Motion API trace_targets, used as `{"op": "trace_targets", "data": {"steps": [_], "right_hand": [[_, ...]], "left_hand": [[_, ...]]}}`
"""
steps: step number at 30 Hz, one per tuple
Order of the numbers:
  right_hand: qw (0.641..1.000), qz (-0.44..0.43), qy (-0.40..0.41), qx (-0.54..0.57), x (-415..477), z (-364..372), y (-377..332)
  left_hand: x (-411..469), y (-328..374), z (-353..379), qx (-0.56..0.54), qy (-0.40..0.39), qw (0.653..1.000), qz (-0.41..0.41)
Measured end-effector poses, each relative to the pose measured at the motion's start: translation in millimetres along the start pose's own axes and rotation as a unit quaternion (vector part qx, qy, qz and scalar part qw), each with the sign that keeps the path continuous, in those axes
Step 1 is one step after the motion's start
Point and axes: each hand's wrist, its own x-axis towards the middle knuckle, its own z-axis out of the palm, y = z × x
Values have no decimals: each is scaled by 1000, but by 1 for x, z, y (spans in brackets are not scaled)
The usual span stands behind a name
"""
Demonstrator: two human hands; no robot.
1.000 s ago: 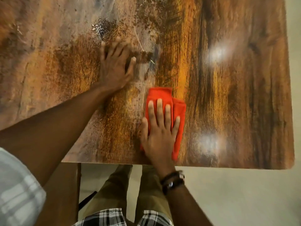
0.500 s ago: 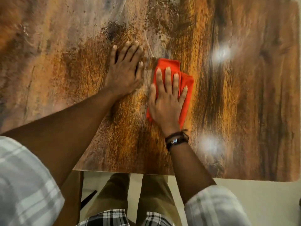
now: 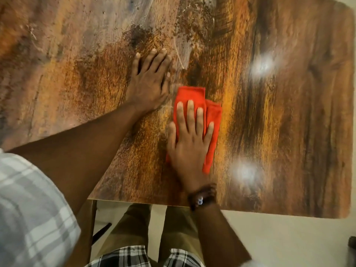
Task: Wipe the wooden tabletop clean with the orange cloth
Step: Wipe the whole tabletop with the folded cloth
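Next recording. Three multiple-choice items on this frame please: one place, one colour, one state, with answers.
1. Where does the cloth lie? A. on the lap B. under the right hand C. on the floor
2. What colour is the cloth? A. blue B. white C. orange
3. How is the left hand? A. flat on the tabletop, fingers straight B. clenched C. raised
Answers: 1 B, the right hand's fingers cover it; 2 C, plainly orange-red; 3 A, its palm lies beside the cloth.

Left hand (image 3: 148, 81) lies flat, fingers straight and close together, arm stretched forward. Right hand (image 3: 189, 143) lies flat just beside it, fingers slightly spread, palm down.
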Motion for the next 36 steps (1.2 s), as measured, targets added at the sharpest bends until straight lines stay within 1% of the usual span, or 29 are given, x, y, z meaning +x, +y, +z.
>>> {"op": "trace_targets", "data": {"steps": [2,4,8,12,16,19,22,25,27,30,34,36], "right_hand": [[1000,-4,-14,-4,-57,4,-1],[1000,-8,-17,-10,-90,9,1],[999,-17,-15,-29,-69,10,-1],[999,-10,-6,-32,-2,9,-4],[999,23,31,-30,101,11,-6],[999,34,20,2,185,6,-6],[999,32,-5,6,258,-2,-6],[999,31,-22,-4,286,-7,-6],[999,22,-24,-4,277,-7,-6],[1000,3,-10,-9,230,-4,-8],[1000,-26,0,7,113,0,-12],[999,-40,-18,12,51,1,-12]], "left_hand": [[-1,0,0,0,-4,1000,5],[-2,1,1,2,-4,1000,10],[1,2,1,-2,7,1000,-12],[0,4,2,0,0,1000,-17],[1,3,3,6,1,1000,-21],[3,4,3,6,3,1000,-20],[3,3,4,4,10,1000,-21],[3,4,4,-5,18,1000,-20],[3,4,3,-10,21,1000,-17],[2,3,1,-36,35,999,-5],[5,-5,-5,-124,65,990,8],[16,-6,-11,-105,75,992,1]]}}
